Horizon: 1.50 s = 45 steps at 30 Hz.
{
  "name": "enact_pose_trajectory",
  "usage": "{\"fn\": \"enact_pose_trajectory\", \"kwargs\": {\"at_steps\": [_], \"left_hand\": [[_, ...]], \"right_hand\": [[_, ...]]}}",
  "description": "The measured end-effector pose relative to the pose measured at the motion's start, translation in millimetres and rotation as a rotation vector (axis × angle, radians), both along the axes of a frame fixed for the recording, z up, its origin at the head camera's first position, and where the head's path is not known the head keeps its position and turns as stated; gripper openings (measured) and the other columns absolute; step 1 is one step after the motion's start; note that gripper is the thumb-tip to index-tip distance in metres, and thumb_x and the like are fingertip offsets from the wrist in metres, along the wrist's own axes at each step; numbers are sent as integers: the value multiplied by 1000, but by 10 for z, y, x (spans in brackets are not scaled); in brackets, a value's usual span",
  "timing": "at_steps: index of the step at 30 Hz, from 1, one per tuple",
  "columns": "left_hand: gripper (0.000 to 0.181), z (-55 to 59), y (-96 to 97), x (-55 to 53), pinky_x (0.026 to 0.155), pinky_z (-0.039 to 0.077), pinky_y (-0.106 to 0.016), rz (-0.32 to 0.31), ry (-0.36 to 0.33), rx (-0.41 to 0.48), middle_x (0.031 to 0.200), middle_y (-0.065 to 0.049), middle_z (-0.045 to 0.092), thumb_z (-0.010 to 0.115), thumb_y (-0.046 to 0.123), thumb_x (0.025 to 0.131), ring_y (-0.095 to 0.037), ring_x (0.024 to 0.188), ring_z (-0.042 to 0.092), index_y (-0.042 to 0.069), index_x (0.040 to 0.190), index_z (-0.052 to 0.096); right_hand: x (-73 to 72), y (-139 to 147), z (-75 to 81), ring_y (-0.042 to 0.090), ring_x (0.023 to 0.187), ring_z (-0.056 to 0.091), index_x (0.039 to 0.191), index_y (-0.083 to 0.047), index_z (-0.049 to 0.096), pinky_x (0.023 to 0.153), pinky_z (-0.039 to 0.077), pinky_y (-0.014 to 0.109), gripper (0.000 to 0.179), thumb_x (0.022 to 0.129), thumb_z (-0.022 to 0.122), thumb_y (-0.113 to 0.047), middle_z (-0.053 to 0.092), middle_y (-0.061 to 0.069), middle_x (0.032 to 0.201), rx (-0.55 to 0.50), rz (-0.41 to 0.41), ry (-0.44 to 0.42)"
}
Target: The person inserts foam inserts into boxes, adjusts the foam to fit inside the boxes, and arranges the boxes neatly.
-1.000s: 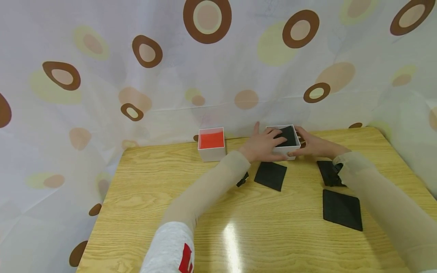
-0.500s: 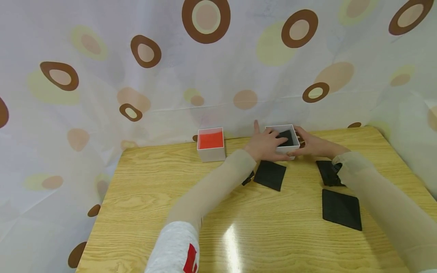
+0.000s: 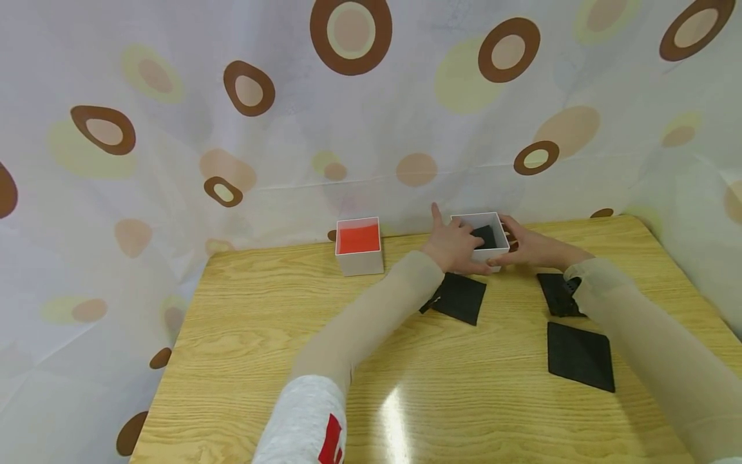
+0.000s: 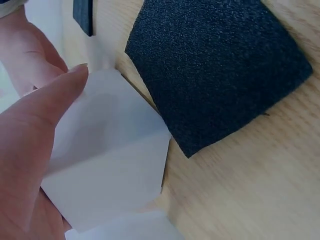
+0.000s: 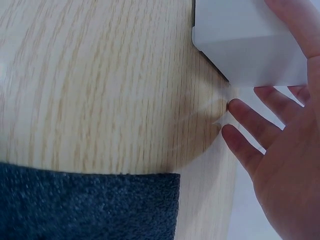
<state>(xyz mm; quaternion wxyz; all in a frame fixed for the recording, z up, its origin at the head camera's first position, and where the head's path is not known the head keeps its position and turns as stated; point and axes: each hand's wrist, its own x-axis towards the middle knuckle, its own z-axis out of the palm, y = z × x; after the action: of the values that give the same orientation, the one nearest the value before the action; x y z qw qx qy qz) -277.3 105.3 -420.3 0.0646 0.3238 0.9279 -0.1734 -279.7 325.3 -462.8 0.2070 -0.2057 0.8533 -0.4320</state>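
A small white open-topped box stands at the table's back edge with a square black foam piece tilted inside it. My left hand reaches over the near left corner, its fingertips down in the box against the foam. Its thumb lies along the outside of the front wall, as the left wrist view shows. My right hand holds the box at the right, thumb on the front wall and some fingers at the side; in the right wrist view the lower fingers spread off it. The left fingertips are hidden.
Another white box with red sheet material in it stands to the left. Black foam squares lie on the table: one before the box, one partly under the right wrist, one nearer. A patterned curtain hangs behind.
The black foam in the box has sunk lower, and more of the inner walls shows. My left hand has shifted slightly right with its fingers deeper in. The right hand stays put.
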Motion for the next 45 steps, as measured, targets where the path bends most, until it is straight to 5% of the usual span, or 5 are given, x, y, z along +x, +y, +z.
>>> {"fn": "enact_pose_trajectory", "kwargs": {"at_steps": [10,19,28,35,45], "left_hand": [[78,-63,-148,-60,120,7,-75,-75,-11,201,160,8,44,43,84,93,-19,150,33,42,158,42],[70,43,-369,-6,124,15,-63,-121,-9,428,156,7,47,53,72,97,-18,147,36,34,156,48],[68,43,-617,228,119,31,-48,-146,14,486,154,4,48,57,68,98,-18,143,41,29,154,50],[65,-85,-790,389,115,38,-44,-104,31,540,146,2,55,61,66,97,-19,138,48,26,147,58],[72,-309,-962,525,110,43,-44,-55,-104,469,146,2,55,67,70,91,-19,136,49,26,148,57]], "right_hand": [[-15,-6,-11,44,133,45,166,-15,1,102,47,56,97,100,72,-19,28,24,157,-6,0,-10],[-38,37,-39,43,130,47,165,-17,3,97,49,52,97,99,74,-19,32,24,153,-5,-5,-16],[-34,27,-25,41,126,49,164,-16,6,98,49,51,95,98,74,-17,39,23,147,2,2,27],[-49,17,-67,41,128,47,164,-16,6,102,46,58,97,97,75,-12,38,23,148,-34,9,28],[-68,19,-89,42,131,45,164,-16,6,104,43,61,98,96,77,-13,38,23,150,-27,-6,29]]}}
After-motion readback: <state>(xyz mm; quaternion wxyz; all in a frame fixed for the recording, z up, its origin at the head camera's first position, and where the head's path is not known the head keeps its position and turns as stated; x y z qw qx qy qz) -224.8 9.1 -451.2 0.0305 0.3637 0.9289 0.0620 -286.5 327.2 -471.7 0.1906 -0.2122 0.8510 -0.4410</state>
